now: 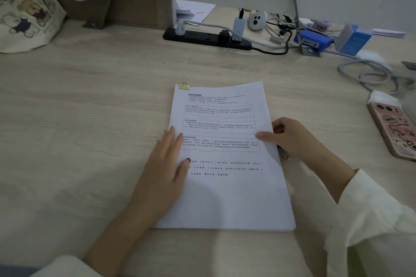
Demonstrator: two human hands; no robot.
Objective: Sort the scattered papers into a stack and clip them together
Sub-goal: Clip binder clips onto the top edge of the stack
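The paper stack [225, 198] lies squared at the middle of the desk [90, 119], with a gold binder clip [184, 86] seated on its far-left corner. The left hand [164, 164] presses flat on the left edge, fingers straight. The right hand [290, 137] pinches the right edge, thumb on top. Caution: lifting that edge may pivot sheets about the single clip, fanning the near corners.

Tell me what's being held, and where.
The right hand pinches the paper stack at its right edge, thumb on top. The left hand only rests flat on its left edge.
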